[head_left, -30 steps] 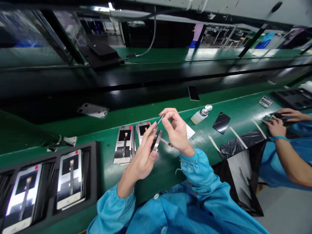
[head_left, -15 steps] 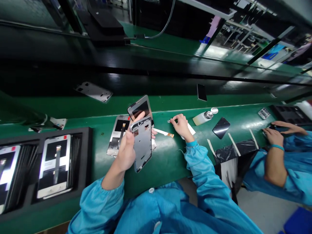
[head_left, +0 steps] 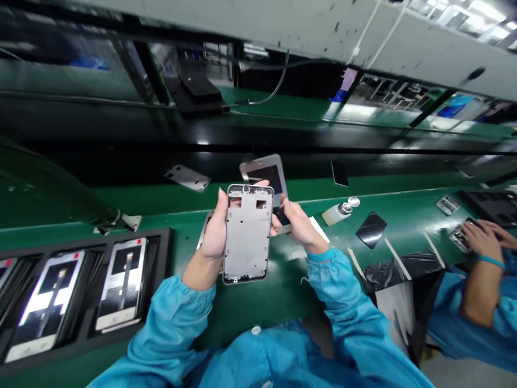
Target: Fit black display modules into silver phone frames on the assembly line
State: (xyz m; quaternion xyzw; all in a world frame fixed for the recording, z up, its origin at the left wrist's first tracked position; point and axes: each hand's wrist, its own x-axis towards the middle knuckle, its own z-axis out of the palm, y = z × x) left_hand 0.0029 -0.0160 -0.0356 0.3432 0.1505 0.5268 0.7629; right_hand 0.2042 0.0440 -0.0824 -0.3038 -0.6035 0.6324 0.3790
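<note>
My left hand [head_left: 214, 231] grips a silver phone frame [head_left: 247, 237] upright by its left edge, its inner side with cut-outs facing me. Just behind it my right hand [head_left: 297, 223] holds a phone screen panel [head_left: 266, 175] by its lower part; the panel tilts away toward the belt. Both parts hover above the green bench [head_left: 283, 280]. A stack of screen panels [head_left: 204, 229] lies mostly hidden behind my left hand.
A black tray [head_left: 165, 253] at the left holds white screen panels with flex cables. A small dispenser bottle [head_left: 337, 211] and a dark glass piece [head_left: 371, 229] lie to the right. A co-worker's hands [head_left: 479, 237] work at the far right. A black bag [head_left: 399, 269] hangs off the bench edge.
My right hand has left the bench and taken the screen panel behind the frame. My left hand has turned the frame upright and now holds it alone. The view has tilted upward.
</note>
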